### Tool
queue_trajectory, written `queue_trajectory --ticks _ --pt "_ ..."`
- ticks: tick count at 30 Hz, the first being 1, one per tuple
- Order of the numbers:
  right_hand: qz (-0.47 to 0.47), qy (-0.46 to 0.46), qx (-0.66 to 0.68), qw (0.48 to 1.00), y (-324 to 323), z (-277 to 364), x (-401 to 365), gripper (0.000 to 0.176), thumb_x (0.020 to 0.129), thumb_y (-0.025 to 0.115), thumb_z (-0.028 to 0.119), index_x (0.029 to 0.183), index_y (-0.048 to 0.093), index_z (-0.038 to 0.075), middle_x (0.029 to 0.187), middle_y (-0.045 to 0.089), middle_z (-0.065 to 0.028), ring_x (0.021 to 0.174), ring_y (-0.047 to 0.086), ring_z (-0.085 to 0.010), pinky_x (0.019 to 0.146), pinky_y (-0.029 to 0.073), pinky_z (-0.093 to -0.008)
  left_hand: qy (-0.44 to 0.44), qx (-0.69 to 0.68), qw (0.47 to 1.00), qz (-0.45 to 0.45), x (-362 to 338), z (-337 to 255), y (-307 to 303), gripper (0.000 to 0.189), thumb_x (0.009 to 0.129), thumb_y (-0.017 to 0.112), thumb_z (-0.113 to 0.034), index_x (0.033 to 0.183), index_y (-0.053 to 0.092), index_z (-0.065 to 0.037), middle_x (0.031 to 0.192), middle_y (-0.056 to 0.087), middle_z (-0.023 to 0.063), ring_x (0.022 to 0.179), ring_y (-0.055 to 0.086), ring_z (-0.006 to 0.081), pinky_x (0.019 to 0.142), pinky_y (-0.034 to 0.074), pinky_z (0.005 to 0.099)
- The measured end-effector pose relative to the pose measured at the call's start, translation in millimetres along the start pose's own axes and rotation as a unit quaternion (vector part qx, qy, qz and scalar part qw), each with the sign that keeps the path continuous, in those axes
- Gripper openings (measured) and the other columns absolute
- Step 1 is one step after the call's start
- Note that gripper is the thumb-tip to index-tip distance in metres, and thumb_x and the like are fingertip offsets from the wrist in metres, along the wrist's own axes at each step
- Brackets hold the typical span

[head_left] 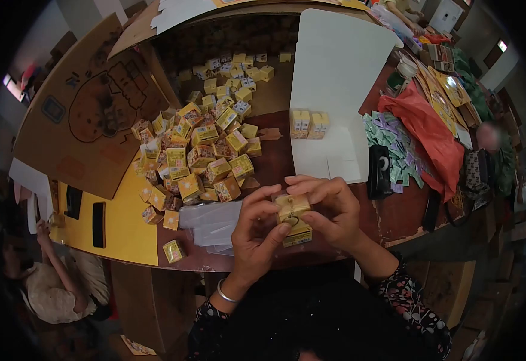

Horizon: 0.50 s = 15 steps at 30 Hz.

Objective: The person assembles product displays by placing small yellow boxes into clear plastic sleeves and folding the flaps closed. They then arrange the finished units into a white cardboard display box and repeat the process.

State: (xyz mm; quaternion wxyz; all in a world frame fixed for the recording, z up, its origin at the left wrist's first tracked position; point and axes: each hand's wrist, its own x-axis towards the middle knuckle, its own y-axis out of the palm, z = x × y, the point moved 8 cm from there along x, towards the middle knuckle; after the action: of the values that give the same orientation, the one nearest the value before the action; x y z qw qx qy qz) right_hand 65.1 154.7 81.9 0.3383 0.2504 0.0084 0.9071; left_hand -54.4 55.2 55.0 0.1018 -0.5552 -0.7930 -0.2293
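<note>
Between my two hands is a small yellow box (293, 207), held by the fingertips above the table's front edge. Its top has a dark ring-like mark, and clear plastic seems to surround it. My left hand (257, 231), with a bangle at the wrist, grips it from the left; my right hand (332, 210) pinches it from the right. Just below sits another yellow box (298, 236), partly hidden by the fingers. Flat clear plastic sleeves (212, 224) lie beside my left hand. One lone small box (173, 251) rests near the front edge.
A heap of small yellow boxes (206, 147) spills from a large carton (94, 111). An open white box (329, 156) holds a few packed boxes (309, 124). Green sachets (392, 144), a red plastic bag (428, 132) and a black phone (99, 224) lie around. Another person (58, 277) sits at left.
</note>
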Motion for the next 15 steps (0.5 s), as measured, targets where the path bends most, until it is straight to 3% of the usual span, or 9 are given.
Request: queue_trajectory --ticks 4,7,10,13,15 --pt "-0.001 -0.017 -0.009 1.0 1 2 2 0.02 0.092 0.075 0.008 0.093 0.055 0.005 0.115 0.069 -0.0192 0.129 0.055 -0.036 0.11 0.046 -0.0463 -0.032 -0.098 0.994 -0.041 2 0 1 0.037 0.096 0.069 0.0 0.129 0.054 -0.002 0.151 0.043 0.0173 0.125 0.059 0.0213 0.103 0.053 0.0344" --pt "0.112 -0.061 -0.105 0.986 -4 7 10 0.022 0.088 0.077 0.001 0.099 0.058 0.003 0.117 0.068 -0.0125 0.13 0.055 -0.0294 0.109 0.046 -0.0406 -0.048 -0.057 0.997 -0.029 1 2 0 0.036 0.095 0.07 0.0 0.129 0.056 -0.001 0.151 0.044 0.0166 0.124 0.06 0.0201 0.103 0.053 0.0333" --pt "0.095 0.058 -0.08 0.991 -7 -7 9 0.023 0.087 0.079 0.003 0.098 0.058 0.004 0.11 0.066 -0.0127 0.116 0.058 -0.0255 0.104 0.048 -0.039 -0.059 -0.008 0.998 -0.011 -3 7 -1 0.033 0.096 0.07 -0.001 0.127 0.058 0.0 0.15 0.045 0.0155 0.123 0.06 0.0187 0.102 0.053 0.0326" --pt "0.053 0.164 -0.004 0.985 -3 -8 13 0.019 0.087 0.078 -0.001 0.097 0.062 0.002 0.11 0.065 -0.0119 0.114 0.059 -0.0201 0.097 0.051 -0.032 -0.062 0.006 0.998 -0.01 -3 9 -3 0.032 0.096 0.07 -0.003 0.126 0.059 0.0 0.15 0.045 0.0148 0.123 0.06 0.0179 0.102 0.053 0.0321" --pt "0.063 0.115 -0.055 0.99 -4 -2 16 0.014 0.088 0.076 -0.001 0.096 0.064 0.0 0.108 0.067 -0.0114 0.101 0.064 -0.0146 0.089 0.054 -0.0278 -0.063 0.015 0.998 -0.002 -3 9 -2 0.034 0.097 0.07 -0.004 0.128 0.058 0.0 0.15 0.045 0.0145 0.122 0.061 0.0179 0.102 0.054 0.032"
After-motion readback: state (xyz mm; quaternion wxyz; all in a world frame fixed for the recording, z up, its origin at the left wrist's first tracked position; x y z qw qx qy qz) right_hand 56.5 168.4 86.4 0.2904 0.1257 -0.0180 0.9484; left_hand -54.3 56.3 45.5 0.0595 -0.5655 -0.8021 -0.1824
